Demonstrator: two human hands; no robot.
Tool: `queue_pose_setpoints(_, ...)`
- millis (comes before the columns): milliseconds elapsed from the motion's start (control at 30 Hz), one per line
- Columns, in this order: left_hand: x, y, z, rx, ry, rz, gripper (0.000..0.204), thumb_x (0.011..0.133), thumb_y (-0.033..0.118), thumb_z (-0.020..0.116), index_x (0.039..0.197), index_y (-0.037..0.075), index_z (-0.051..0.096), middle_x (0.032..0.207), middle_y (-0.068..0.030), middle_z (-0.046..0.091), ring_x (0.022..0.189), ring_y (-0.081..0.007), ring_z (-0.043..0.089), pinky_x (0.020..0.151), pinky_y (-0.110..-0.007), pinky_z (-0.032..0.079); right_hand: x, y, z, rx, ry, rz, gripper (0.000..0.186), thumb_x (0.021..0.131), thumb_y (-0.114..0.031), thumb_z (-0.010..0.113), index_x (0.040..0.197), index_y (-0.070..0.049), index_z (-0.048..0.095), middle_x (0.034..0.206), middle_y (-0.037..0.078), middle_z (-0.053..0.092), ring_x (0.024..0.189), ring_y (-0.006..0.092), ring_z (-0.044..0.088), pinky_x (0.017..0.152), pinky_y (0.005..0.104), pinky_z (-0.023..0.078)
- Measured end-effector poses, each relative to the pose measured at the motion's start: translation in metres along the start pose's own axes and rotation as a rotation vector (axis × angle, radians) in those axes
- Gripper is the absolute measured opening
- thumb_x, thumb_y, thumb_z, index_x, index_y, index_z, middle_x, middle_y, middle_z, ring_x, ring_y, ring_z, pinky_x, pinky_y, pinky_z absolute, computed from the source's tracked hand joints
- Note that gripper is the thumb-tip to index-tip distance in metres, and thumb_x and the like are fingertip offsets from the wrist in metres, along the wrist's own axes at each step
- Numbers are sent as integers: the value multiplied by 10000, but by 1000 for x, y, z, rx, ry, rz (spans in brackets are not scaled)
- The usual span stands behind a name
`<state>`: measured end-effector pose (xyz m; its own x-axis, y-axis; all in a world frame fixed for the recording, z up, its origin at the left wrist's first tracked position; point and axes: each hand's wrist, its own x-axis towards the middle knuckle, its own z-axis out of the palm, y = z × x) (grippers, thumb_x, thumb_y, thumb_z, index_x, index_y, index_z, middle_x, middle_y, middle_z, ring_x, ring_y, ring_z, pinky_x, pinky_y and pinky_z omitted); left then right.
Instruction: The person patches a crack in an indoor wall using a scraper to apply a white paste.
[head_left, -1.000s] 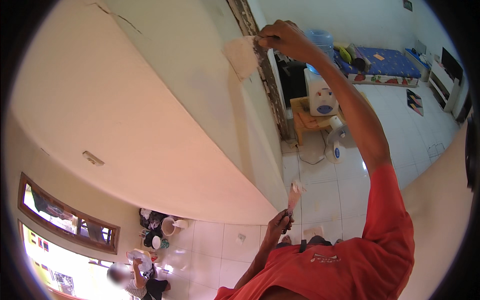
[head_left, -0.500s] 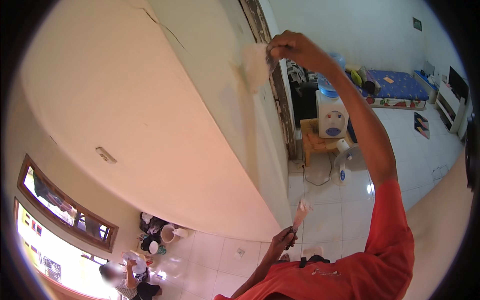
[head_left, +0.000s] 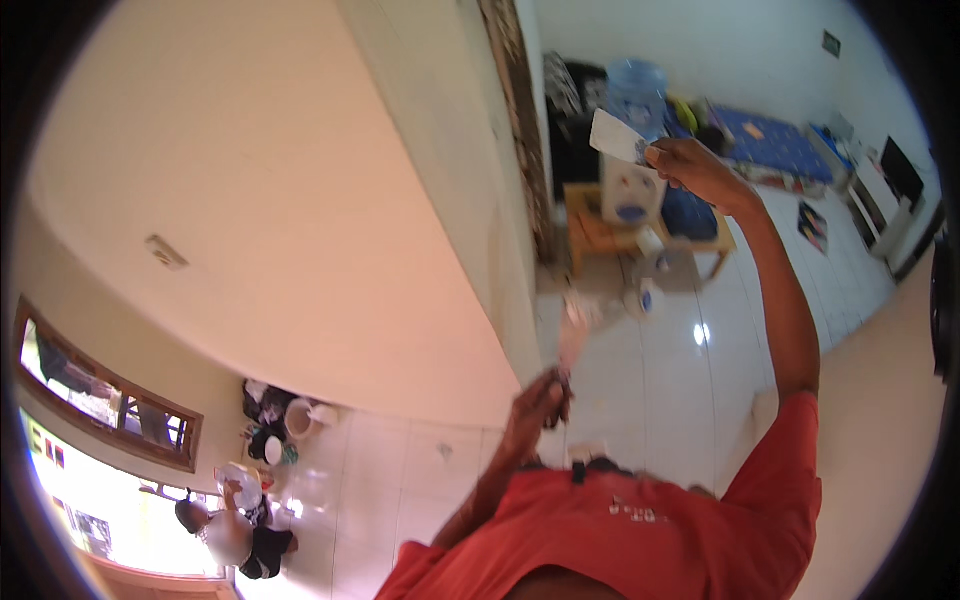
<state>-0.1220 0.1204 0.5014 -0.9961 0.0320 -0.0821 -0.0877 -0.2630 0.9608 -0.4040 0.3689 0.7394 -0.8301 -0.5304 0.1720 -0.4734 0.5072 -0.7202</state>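
My right hand (head_left: 700,172), raised at the upper right, is closed round the handle of a putty knife (head_left: 617,137). Its wide pale blade points left, apart from the wall (head_left: 455,120). Lower down, my left hand (head_left: 535,412) grips a second putty knife (head_left: 573,338), held upright with whitish paste at its top; motion blurs it slightly. The narrow wall face with a worn wooden door frame (head_left: 522,120) stands to the left of my right hand.
Beyond the doorway, a water dispenser (head_left: 630,195) stands on a wooden table (head_left: 590,235), with a fan (head_left: 645,297) on the tiled floor before it. A blue mattress (head_left: 770,145) lies further back. At lower left, a person (head_left: 230,535) sits near buckets (head_left: 300,418).
My right hand has drawn the putty knife off the wall, to the right and slightly down. My left hand has risen with its knife, and the view has shifted.
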Motion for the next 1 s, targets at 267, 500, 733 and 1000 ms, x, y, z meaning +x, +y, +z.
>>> queue_pose_setpoints(267, -3, 13, 29, -181, 1, 81, 430, 1003, 226, 551, 1347, -25, 495, 933, -67, 620, 732, -106, 567, 625, -257, 493, -169, 42, 59, 48, 117, 129, 312, 946, -202, 621, 1172, 12, 608, 748, -3, 528, 644, 120, 480, 598, 279, 409)
queue_pose_setpoints(500, -2, -2, 19, -141, 5, 69, 465, 998, 219, 562, 1390, -9, 460, 955, -63, 623, 776, -108, 579, 653, -269, 507, -165, 1, 63, 290, 103, 127, 391, 952, -186, 617, 1325, -71, 589, 772, 59, 572, 687, 116, 522, 613, 297, 427)
queue_pose_setpoints(733, -7, -9, 18, -141, 21, 4, 457, 1010, 207, 532, 1402, -12, 448, 963, -65, 622, 780, -103, 572, 671, -260, 500, -8, -138, 15, -20, 398, -565, 342, 946, -186, 621, 1269, -74, 636, 737, 131, 635, 604, 213, 530, 586, 367, 429)
queue_pose_setpoints(1000, -26, -25, 14, -150, 139, 46, 448, 1005, 195, 535, 1392, -17, 457, 940, -57, 610, 745, -98, 565, 643, -255, 495, 40, -143, 26, -214, 397, -760, 403, 929, -180, 639, 1292, -9, 596, 703, 180, 571, 593, 211, 506, 585, 369, 417)
